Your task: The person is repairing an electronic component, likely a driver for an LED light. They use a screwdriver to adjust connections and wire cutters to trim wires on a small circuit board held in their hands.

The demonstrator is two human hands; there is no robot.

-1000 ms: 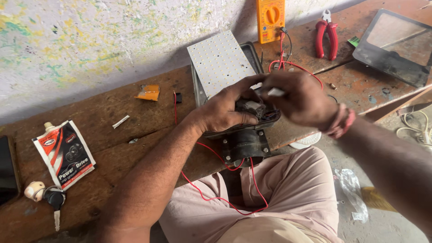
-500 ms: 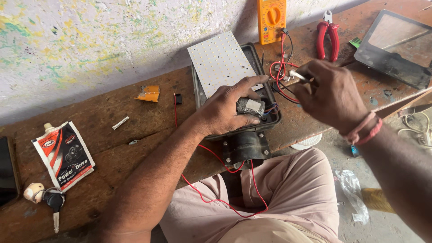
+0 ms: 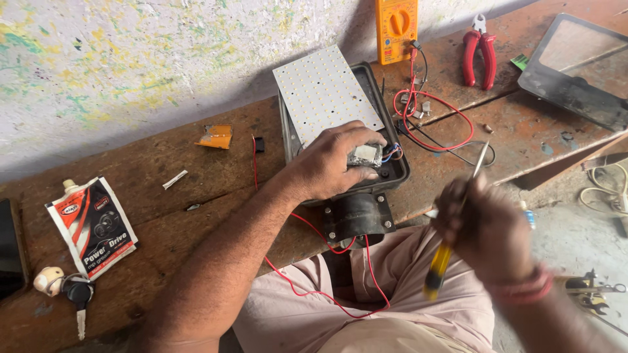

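Rust-brown and scarred, the surface (image 3: pixel 196 189) runs from the lower left corner to the upper right, with a paint-flecked wall behind its far edge and the person's lap at its near edge. At the middle of that near edge sits a dark lamp housing (image 3: pixel 392 171), its black mounting collar (image 3: pixel 356 217) hanging over the edge; a white LED panel (image 3: pixel 325 91) leans out of the housing toward the wall. The left hand (image 3: pixel 330 160) lies in the housing, fingers curled down on a small grey driver module (image 3: pixel 366 155), most of which the hand covers, so only one end with its blue leads shows. The right hand (image 3: pixel 487 229), blurred, is off the near edge over the lap, closed round the yellow handle of a screwdriver (image 3: pixel 451 229) whose thin shaft points up toward the red wires (image 3: pixel 435 121). Thin red leads trail from the housing across the lap. Along the far edge stand a yellow multimeter (image 3: pixel 396 29), cut off at the top, and red pliers (image 3: pixel 479 59); a glass cover (image 3: pixel 579 72) is cut by the right border. Toward the left end lie a red-and-white pouch (image 3: pixel 95 225) and a key (image 3: pixel 78 297), with open bare wood between them and the housing.
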